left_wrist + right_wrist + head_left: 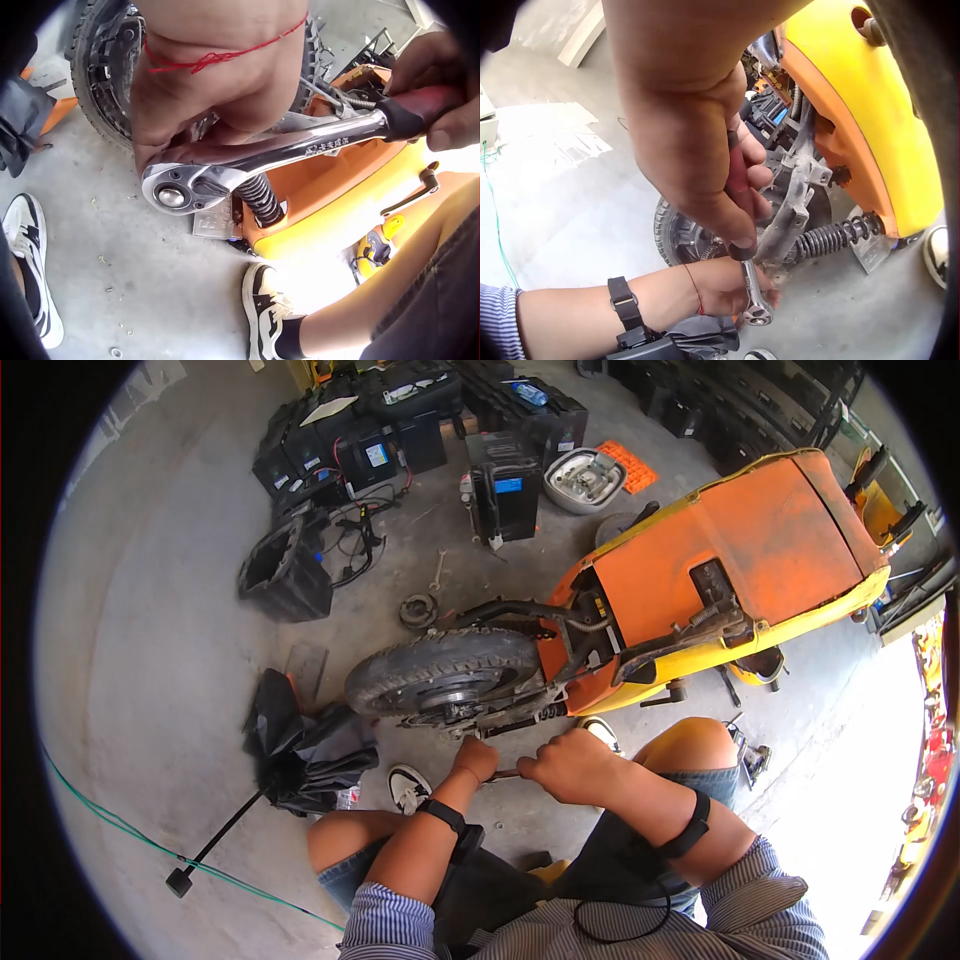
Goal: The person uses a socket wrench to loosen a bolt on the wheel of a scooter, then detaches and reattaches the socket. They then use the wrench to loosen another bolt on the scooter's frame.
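Item: ratchet wrench [285, 150], long axis level, spanning hand to hand beside rear wheel [440, 670]; right hand [570, 763] clamped on red handle [420, 105]; left hand [475, 758] curled round head [176, 191].

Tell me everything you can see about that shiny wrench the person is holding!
The ratchet wrench is a long, shiny metal bar with small lettering stamped on it. One end is a rounded head with a round button in its middle; the other has a black collar and red grip. It lies slanted beside the rear wheel and black spring. The right hand grips the red handle; the left hand holds the head end.
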`<state>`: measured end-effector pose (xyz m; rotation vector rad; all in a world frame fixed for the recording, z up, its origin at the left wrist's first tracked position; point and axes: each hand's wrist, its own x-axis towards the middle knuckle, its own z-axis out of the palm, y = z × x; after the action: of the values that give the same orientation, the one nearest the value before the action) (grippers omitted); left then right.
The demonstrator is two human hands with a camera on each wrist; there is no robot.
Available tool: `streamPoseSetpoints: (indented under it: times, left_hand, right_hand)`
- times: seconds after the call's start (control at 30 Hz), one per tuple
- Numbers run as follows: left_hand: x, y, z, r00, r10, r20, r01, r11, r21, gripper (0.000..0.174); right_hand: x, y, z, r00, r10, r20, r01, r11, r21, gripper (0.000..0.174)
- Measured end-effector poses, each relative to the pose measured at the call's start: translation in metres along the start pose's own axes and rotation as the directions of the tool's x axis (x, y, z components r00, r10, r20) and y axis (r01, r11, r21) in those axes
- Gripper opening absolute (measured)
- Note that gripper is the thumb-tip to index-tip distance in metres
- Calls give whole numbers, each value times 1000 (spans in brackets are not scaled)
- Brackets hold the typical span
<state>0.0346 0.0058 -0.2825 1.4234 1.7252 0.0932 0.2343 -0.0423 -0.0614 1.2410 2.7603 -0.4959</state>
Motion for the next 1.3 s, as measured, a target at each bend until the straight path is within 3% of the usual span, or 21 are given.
streamPoseSetpoints:
  times: [0.37,0.57,0.63,0.73,0.87,0.93,1.07,1.13,1.3]
  left_hand:
    - [-10,-1,-10,988,133,-83,-126,988,86,34]
    - [7,-21,1,975,189,-121,-181,981,72,25]
    - [6,-20,-3,967,213,-139,-207,976,62,23]
    - [2,-17,-10,992,130,-4,-130,991,-14,37]
    - [-10,-1,-17,988,145,-50,-145,989,2,35]
    - [-18,6,-19,987,150,-53,-149,988,30,35]
    - [-25,16,-24,975,188,-117,-174,978,118,35]
    - [-25,16,-26,976,193,-105,-178,974,137,35]
    - [-24,12,-27,977,184,-103,-169,975,145,36]
  right_hand:
    - [-3,10,5,996,80,-40,-79,997,21,12]
    - [-4,22,21,958,286,16,-286,958,-32,26]
    - [-3,23,23,930,339,141,-335,941,-52,28]
    - [0,21,22,886,375,272,-388,922,-4,30]
    - [3,35,46,840,442,315,-454,890,-38,32]
    - [5,45,66,811,511,283,-531,847,-7,23]
    - [4,49,83,807,513,292,-533,846,-15,27]
    - [6,37,67,780,451,434,-478,877,-53,30]
    - [1,28,77,787,471,397,-489,870,-63,30]
